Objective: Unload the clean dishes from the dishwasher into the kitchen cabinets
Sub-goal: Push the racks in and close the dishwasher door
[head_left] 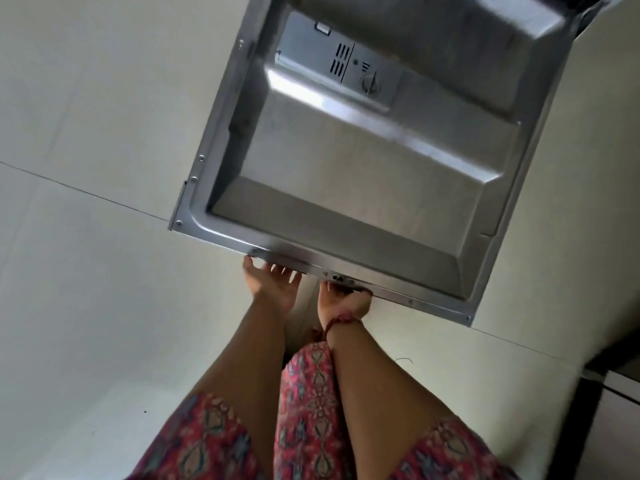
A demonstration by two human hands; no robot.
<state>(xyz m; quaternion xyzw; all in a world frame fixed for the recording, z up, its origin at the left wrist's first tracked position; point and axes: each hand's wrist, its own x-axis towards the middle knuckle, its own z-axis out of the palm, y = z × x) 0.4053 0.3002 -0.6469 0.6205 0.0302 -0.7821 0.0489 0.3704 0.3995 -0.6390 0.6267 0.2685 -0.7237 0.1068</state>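
The dishwasher door (363,174) lies folded down and open, its steel inner face up, with the detergent compartment (346,67) near its far end. My left hand (273,285) is palm up under the door's near edge, fingers spread and touching the rim. My right hand (343,299) curls under the same edge beside the latch (337,278), fingers hidden beneath the door. A red thread sits on my right wrist. No dishes or racks are in view.
Pale floor tiles (86,237) spread to the left and below the door. A white cabinet front (616,410) with a dark gap stands at the lower right. My patterned red garment fills the bottom of the view.
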